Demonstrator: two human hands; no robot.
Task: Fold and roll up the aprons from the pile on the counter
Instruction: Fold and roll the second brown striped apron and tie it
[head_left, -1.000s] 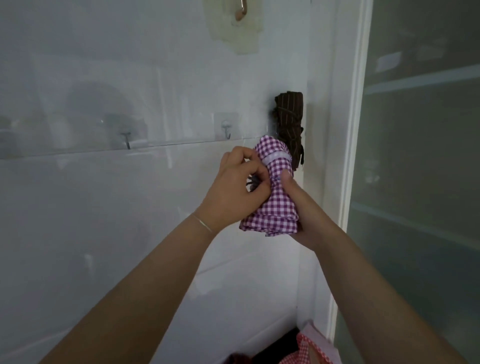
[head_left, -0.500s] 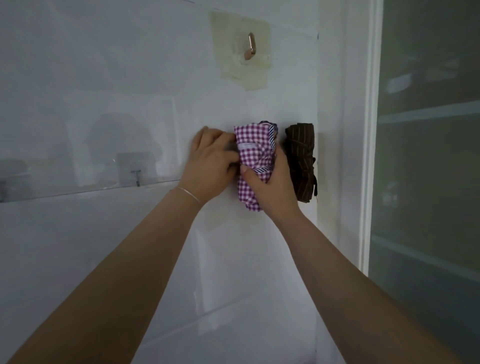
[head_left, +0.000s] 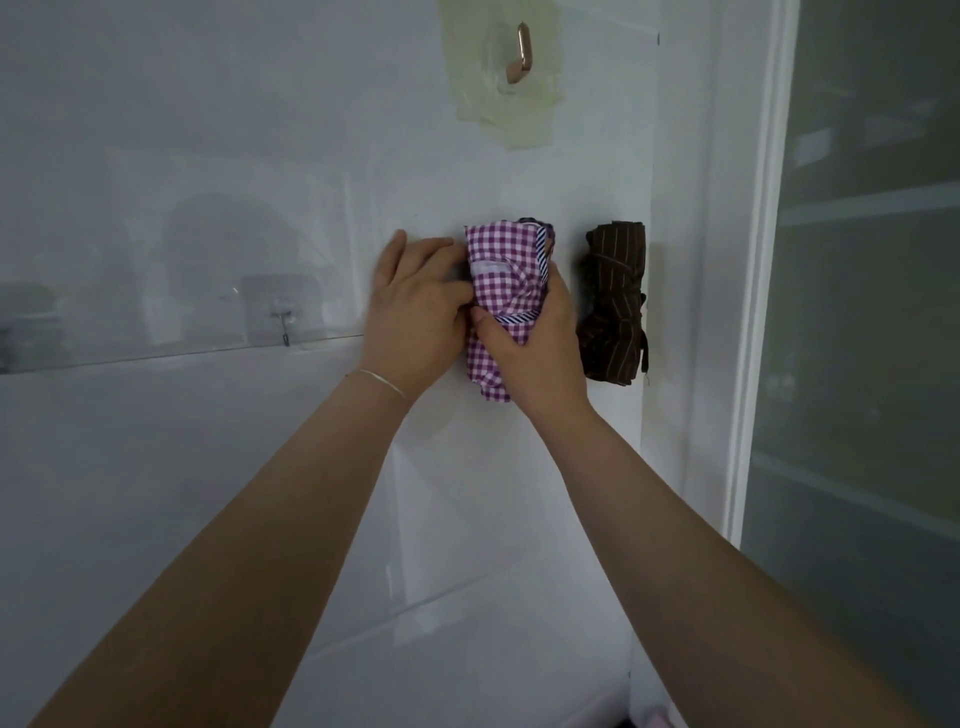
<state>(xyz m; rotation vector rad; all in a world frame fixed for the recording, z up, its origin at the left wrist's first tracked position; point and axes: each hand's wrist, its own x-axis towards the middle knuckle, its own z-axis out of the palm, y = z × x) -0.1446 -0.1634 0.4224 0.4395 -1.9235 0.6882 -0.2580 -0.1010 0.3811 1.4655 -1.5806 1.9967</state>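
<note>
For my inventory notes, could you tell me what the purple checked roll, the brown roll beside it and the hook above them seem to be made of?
Purple checked roll: woven cloth, probably cotton gingham, matte, creased under both hands.
Brown roll: soft fabric with thin pale stripes, matte, tied with its own strap.
Hook: looks like copper-toned metal with a smooth sheen, though coated plastic is possible.

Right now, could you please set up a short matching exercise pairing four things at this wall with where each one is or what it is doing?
Things:
1. purple checked apron roll
2. brown striped apron roll
3. copper hook
4. left hand

Places or states:
A. high on the wall, on a taped patch
B. gripped by the right hand
C. nearest the door frame, untouched
D. against the checked roll's left side

Pairs: 1-B, 2-C, 3-A, 4-D
</note>
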